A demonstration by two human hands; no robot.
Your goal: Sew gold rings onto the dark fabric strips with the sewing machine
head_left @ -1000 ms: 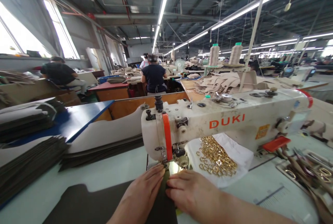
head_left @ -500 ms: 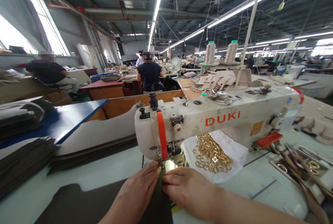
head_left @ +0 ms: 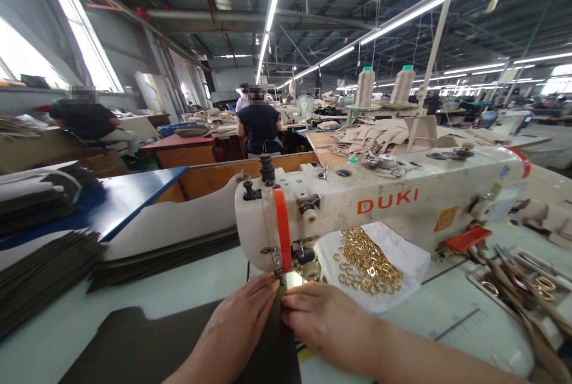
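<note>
A dark grey-brown fabric piece [head_left: 174,336] lies flat on the sewing table, its narrow far end running under the head of a white DUKI sewing machine [head_left: 339,199]. My left hand [head_left: 243,318] presses on the piece, fingers together and tips close beside the presser foot. Just right of it, my right hand [head_left: 328,321] has bent fingers closed on the right edge of the same fabric. The two hands are a finger's width apart, with a strip of fabric between them. Fingers and machine head largely hide the needle area, where a small lamp glows.
Gold metal rings [head_left: 369,262] lie on a white cloth [head_left: 413,253] behind my right hand. At right is a tray [head_left: 531,277] with rings and straps. Stacked cut pieces [head_left: 165,235] stand at left. Thread cones [head_left: 365,89] rise behind the machine; co-workers [head_left: 258,125] sit farther back.
The whole view has shifted slightly, so everything appears a little farther right and higher. Both hands stay beside the presser foot on the fabric, with hardly any visible movement.
</note>
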